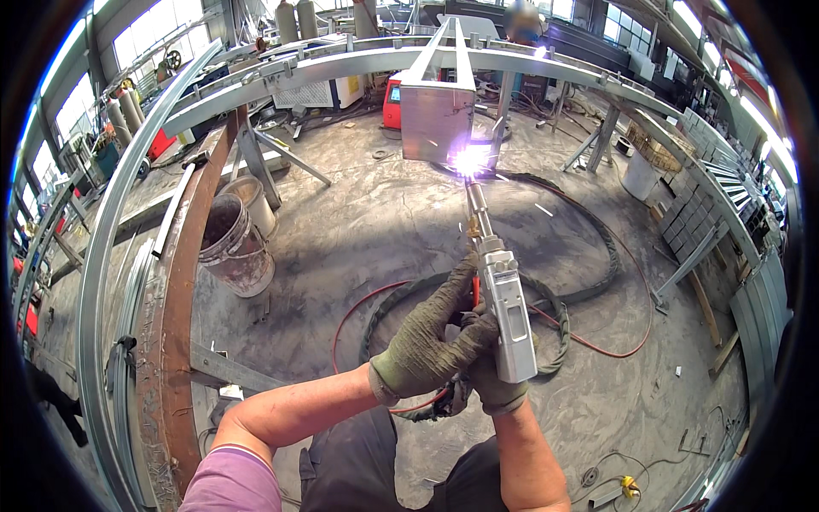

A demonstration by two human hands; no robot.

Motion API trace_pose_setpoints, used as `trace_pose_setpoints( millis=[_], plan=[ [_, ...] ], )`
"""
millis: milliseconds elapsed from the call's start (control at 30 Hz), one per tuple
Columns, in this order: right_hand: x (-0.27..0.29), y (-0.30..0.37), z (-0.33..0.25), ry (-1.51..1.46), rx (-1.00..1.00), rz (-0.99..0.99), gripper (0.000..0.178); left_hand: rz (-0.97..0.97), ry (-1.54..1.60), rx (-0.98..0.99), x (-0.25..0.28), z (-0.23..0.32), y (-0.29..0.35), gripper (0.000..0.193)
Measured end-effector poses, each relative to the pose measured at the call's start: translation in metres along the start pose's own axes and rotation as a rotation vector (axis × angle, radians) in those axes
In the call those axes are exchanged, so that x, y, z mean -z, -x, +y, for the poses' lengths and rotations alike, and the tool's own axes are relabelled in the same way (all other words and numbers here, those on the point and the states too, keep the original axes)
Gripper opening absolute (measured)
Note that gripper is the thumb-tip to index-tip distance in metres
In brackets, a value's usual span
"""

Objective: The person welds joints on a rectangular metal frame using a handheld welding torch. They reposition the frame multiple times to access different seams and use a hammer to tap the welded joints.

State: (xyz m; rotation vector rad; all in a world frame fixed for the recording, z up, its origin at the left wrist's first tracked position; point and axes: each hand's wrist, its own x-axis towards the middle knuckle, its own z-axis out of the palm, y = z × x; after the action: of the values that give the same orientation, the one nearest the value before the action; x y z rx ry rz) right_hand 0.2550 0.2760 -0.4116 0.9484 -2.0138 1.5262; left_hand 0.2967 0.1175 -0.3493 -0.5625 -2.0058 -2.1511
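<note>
A silver handheld welding gun (512, 333) points away from me, held in both gloved hands. At its nozzle a bright violet-white arc (469, 160) burns against the lower right corner of a square metal tube's end (435, 119). My left hand (426, 341), in a dirty green glove, is closed on the gun's underside from the left, fingers reaching forward toward the neck. My right hand (499, 388) grips the gun from below near its rear; the gun's body and my left hand hide most of its fingers.
A dark sleeved hose (610, 256) and a thin red hose (345, 320) loop over the floor (324, 230). Two buckets (235, 247) stand left by a rusty beam (179, 316). Metal frame rails (341, 64) cross ahead; stacked tubes (687, 209) lie right. A person (522, 24) is far back.
</note>
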Motion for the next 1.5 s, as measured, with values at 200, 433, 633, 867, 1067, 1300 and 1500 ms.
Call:
trace_pose_setpoints(
  millis=[200,433,633,867,1067,1300,1500],
  plan=[
    [-0.003,0.0,-0.003,-0.055,-0.105,-0.006,0.021,-0.01,0.033,-0.013,0.001,-0.006,0.002,0.084],
    [-0.014,-0.012,-0.012,-0.298,-0.097,0.116,0.024,0.021,0.133,0.078,0.0,-0.008,0.002,0.083],
    [-0.017,0.007,-0.01,-0.426,-0.203,0.095,0.029,0.039,0.044,0.038,0.001,-0.017,0.009,0.087],
    [-0.011,0.003,-0.012,-0.512,-0.236,0.06,0.035,0.055,-0.084,-0.081,-0.003,-0.012,0.006,0.087],
    [-0.01,0.002,-0.006,-0.495,-0.25,0.063,0.035,0.048,-0.076,-0.073,-0.004,-0.008,0.003,0.088],
    [-0.009,0.002,-0.009,-0.486,-0.275,0.05,0.035,0.053,-0.14,-0.099,-0.001,-0.013,0.003,0.087],
    [-0.011,0.002,-0.001,-0.507,-0.241,0.039,0.035,0.049,-0.112,-0.051,-0.001,-0.007,0.004,0.088]
  ],
)
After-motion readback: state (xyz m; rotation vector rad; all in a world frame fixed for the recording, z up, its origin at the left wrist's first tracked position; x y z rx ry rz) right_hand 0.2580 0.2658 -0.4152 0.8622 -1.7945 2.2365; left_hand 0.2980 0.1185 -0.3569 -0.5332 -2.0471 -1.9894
